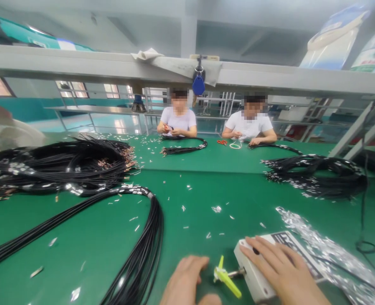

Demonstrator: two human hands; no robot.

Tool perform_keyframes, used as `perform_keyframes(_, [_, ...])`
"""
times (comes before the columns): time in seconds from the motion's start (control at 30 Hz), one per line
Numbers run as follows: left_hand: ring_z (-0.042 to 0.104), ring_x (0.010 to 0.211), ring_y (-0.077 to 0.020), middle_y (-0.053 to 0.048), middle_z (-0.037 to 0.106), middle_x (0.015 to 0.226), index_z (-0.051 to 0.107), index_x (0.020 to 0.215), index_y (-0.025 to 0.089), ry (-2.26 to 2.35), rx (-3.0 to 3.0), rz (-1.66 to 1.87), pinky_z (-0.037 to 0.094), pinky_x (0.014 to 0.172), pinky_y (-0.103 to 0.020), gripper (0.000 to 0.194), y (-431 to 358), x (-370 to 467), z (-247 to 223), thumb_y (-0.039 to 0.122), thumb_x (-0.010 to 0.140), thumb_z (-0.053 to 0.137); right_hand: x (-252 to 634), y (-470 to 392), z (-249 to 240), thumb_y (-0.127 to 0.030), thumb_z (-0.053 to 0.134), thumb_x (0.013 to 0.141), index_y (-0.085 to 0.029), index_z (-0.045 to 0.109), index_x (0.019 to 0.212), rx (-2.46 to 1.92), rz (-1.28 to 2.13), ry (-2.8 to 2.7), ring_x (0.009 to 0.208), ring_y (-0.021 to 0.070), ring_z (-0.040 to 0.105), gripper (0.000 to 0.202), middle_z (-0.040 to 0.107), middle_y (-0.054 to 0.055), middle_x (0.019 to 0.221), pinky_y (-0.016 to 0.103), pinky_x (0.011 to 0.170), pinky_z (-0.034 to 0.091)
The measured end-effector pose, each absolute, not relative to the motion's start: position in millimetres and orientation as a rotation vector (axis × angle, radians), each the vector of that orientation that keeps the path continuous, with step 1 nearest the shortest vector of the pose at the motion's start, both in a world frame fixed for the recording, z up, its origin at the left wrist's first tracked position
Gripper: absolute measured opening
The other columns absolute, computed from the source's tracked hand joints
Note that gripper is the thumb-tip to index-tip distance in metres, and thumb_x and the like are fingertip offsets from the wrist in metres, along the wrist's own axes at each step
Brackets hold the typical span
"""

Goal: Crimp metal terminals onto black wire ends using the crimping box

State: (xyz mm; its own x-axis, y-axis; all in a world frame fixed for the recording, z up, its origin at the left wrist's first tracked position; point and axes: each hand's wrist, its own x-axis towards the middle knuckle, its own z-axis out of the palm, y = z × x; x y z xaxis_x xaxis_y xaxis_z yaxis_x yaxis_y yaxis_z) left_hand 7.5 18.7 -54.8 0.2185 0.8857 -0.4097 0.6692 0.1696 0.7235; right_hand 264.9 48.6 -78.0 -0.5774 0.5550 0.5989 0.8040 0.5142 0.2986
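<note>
1. Near right on the bench (pixel 200 199): a box (pixel 254 271), with a winged piece (pixel 228 283) at its left side.
2. Right of the box: a heap of scraps (pixel 327 245); behind that, a cable coil (pixel 317 180).
3. Left of the box: a bent cable bundle (pixel 152 228); behind it, a cable pile (pixel 56 167).
4. Across the bench: two people (pixel 178 120), scissors (pixel 221 142) between them.
5. Overhead: a shelf (pixel 95 65), a key fob (pixel 198 85) hanging from it.

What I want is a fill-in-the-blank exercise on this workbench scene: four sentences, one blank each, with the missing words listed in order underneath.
1. The person's ____ hand rests on the white box.
2. The yellow bladed piece is between the white box and the person's ____ hand.
3. The cables curving across the green table are ____.
4. The key fob hanging at the shelf is ____.

Missing words: right; left; black; blue.
</note>
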Motion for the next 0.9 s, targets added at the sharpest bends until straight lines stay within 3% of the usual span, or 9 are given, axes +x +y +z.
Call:
perform_keyframes(0.1, [0.043,0.092,-0.0085,-0.003,0.054,0.102,0.059,0.121,0.023,1.469,1.552,0.289,0.029,0.083,-0.015,0.053,34.7,29.0,-60.3,0.032,0.07,0.068,262.9,54.0,-69.7,-0.043,0.046,0.078,-0.038,0.062,0.114,-1.13,-0.569,-2.284,0.107,-0.0005,0.047,0.04,0.043,-0.021,0.129,0.014,0.093,0.033])
perform_keyframes(0.2, [0.04,0.073,-0.0019,0.001,0.053,0.084,0.069,0.099,0.023,1.501,1.479,0.346,0.024,0.068,-0.013,0.034,40.7,37.6,-70.4,0.038,0.068,0.068,268.3,52.8,-60.2,-0.03,0.026,0.089,-0.037,0.065,0.107,-1.127,-0.419,-2.213,0.103,-0.0033,0.048,0.044,0.051,-0.022,0.119,0.01,0.091,0.035])
perform_keyframes(0.3, [0.033,0.062,0.0007,0.0,0.052,0.076,0.072,0.094,0.019,1.507,1.366,0.401,0.02,0.059,-0.013,0.039,42.2,36.6,-70.6,0.05,0.072,0.063,274.8,53.7,-46.1,-0.052,0.02,0.096,-0.033,0.065,0.102,-1.098,-0.413,-2.167,0.098,-0.0019,0.05,0.05,0.056,-0.019,0.111,0.013,0.088,0.036])
perform_keyframes(0.4, [0.037,0.065,0.001,-0.001,0.052,0.079,0.071,0.086,0.013,1.433,1.4,0.538,0.024,0.059,-0.011,0.046,44.1,35.6,-61.8,0.056,0.074,0.061,284.9,58.3,-32.9,-0.069,0.028,0.089,-0.029,0.062,0.099,-1.06,-0.525,-2.18,0.095,-0.0036,0.05,0.054,0.058,-0.019,0.104,0.012,0.079,0.038])
perform_keyframes(0.53, [0.052,0.073,-0.0018,-0.004,0.06,0.097,0.065,0.098,0.01,1.19,1.137,0.658,0.038,0.062,-0.008,0.056,46.0,41.9,-60.3,0.038,0.053,0.083,300.5,63.4,-35.2,-0.07,0.054,0.069,-0.021,0.058,0.112,-1.041,-0.769,-2.296,0.101,-0.0024,0.049,0.066,0.054,-0.015,0.117,0.01,0.077,0.043])
perform_keyframes(0.63, [0.058,0.076,-0.0048,-0.011,0.064,0.093,0.063,0.098,0.003,1.03,0.907,0.79,0.044,0.069,-0.009,0.059,45.1,48.4,-74.8,0.038,0.055,0.082,305.7,64.7,-44.1,-0.068,0.064,0.058,-0.016,0.057,0.116,-1.019,-0.83,-2.332,0.106,0.0018,0.049,0.078,0.049,-0.012,0.126,0.013,0.08,0.045])
perform_keyframes(0.77, [0.057,0.068,-0.0053,-0.013,0.064,0.089,0.058,0.095,0.0,1.101,0.793,0.848,0.044,0.059,-0.011,0.069,42.3,52.0,-94.0,0.048,0.051,0.083,295.9,64.6,-42.8,-0.067,0.051,0.076,-0.025,0.058,0.115,-0.972,-0.694,-2.343,0.105,-0.0011,0.049,0.058,0.05,-0.017,0.123,0.013,0.085,0.04])
perform_keyframes(0.9, [0.052,0.057,-0.004,-0.008,0.06,0.073,0.057,0.094,0.001,1.118,0.789,0.802,0.043,0.054,-0.013,0.068,40.4,51.8,-95.7,0.053,0.056,0.077,262.5,59.4,-50.2,-0.066,0.036,0.087,-0.027,0.058,0.118,-0.893,-0.723,-2.385,0.115,0.0091,0.048,0.054,0.048,-0.011,0.129,0.025,0.094,0.033])
